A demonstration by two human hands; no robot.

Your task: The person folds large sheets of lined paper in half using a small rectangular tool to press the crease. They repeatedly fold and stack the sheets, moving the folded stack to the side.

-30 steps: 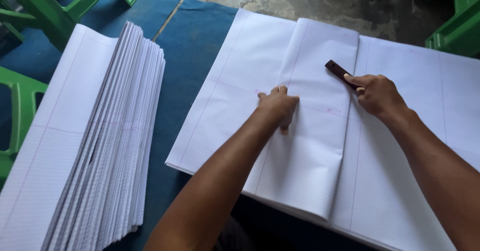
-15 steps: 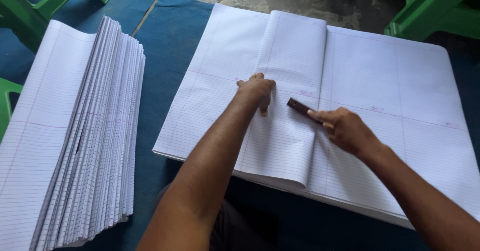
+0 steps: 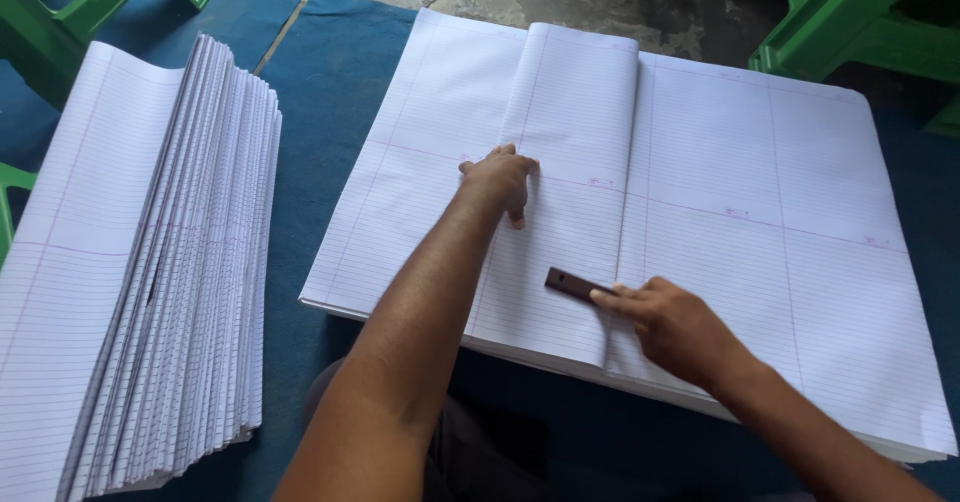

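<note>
A blue mat point(image 3: 330, 92) carries a wide stack of ruled sheets point(image 3: 760, 202). The left hand point(image 3: 500, 177) presses flat, fingers spread, on the folded top sheet point(image 3: 570, 162). The right hand point(image 3: 675, 327) grips a dark creasing stick point(image 3: 572, 284) at the fold. A folded pile point(image 3: 150, 262) lies left.
</note>
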